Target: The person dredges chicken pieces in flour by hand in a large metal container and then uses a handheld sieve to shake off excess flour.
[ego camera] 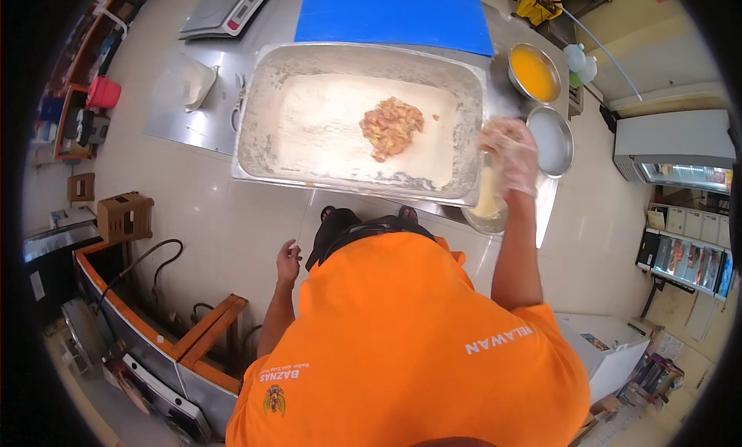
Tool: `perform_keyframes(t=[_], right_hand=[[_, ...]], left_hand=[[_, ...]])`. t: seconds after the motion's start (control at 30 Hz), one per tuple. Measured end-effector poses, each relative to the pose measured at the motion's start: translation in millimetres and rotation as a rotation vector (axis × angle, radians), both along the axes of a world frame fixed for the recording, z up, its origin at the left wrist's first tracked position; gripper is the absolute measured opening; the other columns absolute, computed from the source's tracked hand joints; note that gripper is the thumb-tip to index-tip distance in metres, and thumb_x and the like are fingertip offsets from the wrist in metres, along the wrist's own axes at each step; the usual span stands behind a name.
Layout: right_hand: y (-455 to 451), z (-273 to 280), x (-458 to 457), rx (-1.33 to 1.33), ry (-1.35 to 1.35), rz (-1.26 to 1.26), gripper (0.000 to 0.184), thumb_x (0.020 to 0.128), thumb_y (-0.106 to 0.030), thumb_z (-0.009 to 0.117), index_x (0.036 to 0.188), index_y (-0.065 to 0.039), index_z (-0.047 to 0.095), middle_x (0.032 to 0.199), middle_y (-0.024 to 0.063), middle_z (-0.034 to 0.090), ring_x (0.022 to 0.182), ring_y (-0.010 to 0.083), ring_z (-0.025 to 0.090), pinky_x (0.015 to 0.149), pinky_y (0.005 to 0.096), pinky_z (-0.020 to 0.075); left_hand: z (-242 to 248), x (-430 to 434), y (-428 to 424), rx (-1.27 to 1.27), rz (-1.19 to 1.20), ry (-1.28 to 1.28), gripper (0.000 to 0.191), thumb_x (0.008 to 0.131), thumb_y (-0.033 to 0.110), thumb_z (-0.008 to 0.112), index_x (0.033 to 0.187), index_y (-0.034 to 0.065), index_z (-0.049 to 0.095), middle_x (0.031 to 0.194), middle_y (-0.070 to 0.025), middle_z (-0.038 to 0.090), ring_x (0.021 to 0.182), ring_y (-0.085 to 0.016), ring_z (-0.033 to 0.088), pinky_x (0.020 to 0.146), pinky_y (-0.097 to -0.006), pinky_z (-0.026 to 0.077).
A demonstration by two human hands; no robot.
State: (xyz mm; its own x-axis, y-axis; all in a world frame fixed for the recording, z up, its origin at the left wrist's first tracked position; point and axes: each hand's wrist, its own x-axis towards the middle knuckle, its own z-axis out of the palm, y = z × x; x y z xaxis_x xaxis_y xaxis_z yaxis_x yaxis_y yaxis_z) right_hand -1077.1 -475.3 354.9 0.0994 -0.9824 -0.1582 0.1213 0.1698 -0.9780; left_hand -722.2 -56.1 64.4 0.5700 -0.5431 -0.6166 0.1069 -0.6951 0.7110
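Observation:
My right hand (517,160), in a clear plastic glove, is closed around a clump of raw meat pieces (495,135). It hangs just past the right rim of a deep rectangular metal pan (359,56). A bowl of pale yellow liquid (488,200) sits below that hand, partly hidden by the pan and the arm. White flour-like powder (319,116) covers the pan's floor. Right of its centre lies a heap of raw meat pieces (392,128), with one small bit apart from it. My left hand (288,261) hangs bare by my side, fingers loosely apart and holding nothing.
Two metal bowls stand right of the pan, one with orange liquid (533,73), one with whitish liquid (549,141). Scissors (238,104) and a plastic bag (201,85) lie left. Behind are a blue board (394,15) and a digital scale (229,9).

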Motion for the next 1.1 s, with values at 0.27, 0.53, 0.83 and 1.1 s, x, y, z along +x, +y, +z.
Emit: perform_keyframes(t=[0.27, 0.53, 0.83, 1.1], right_hand=[[-22.6, -52.9, 112.0, -0.18, 0.719, 0.37, 0.029, 0.09, -0.014, 0.063, 0.118, -0.005, 0.066, 0.112, 0.0078, 0.068, 0.104, 0.0201, 0.063, 0.094, 0.0329, 0.0484], [13.9, -52.3, 170.3, 0.323, -0.138, 0.214, 0.024, 0.095, -0.028, 0.062, 0.107, -0.007, 0.063, 0.1, 0.0105, 0.066, 0.09, 0.0257, 0.065, 0.076, 0.0373, 0.0545], [-2.6, -92.9, 187.0, 0.505, -0.57, 0.127, 0.05, 0.096, -0.063, 0.05, 0.082, -0.014, 0.055, 0.068, 0.0058, 0.055, 0.062, 0.0265, 0.058, 0.053, 0.0381, 0.05], [-4.2, -106.4, 168.6, 0.436, -0.542, 0.25, 0.06, 0.098, -0.068, 0.039, 0.116, -0.013, 0.057, 0.097, 0.0088, 0.062, 0.088, 0.0265, 0.062, 0.075, 0.0418, 0.054]], left_hand=[[155.3, 116.4, -97.7, -0.521, 0.251, -0.523, 0.024, 0.098, 0.005, 0.054, 0.12, -0.0012, 0.061, 0.083, -0.0048, 0.06, 0.068, -0.012, 0.055, 0.067, -0.0266, 0.048], [305.0, 40.0, -227.2, -0.819, -0.572, -0.577, 0.03, 0.081, 0.02, 0.078, 0.107, 0.0086, 0.069, 0.087, -0.0077, 0.067, 0.073, -0.02, 0.06, 0.069, -0.0318, 0.051], [325.0, -69.7, -295.8, -0.4, -1.244, -0.77, 0.032, 0.094, 0.037, 0.054, 0.095, 0.0087, 0.069, 0.084, -0.0149, 0.072, 0.077, -0.032, 0.07, 0.068, -0.0482, 0.054], [316.6, -101.7, -313.7, -0.324, -1.161, -0.709, 0.031, 0.095, 0.029, 0.052, 0.087, 0.0049, 0.069, 0.08, -0.017, 0.072, 0.076, -0.034, 0.072, 0.067, -0.0484, 0.055]])
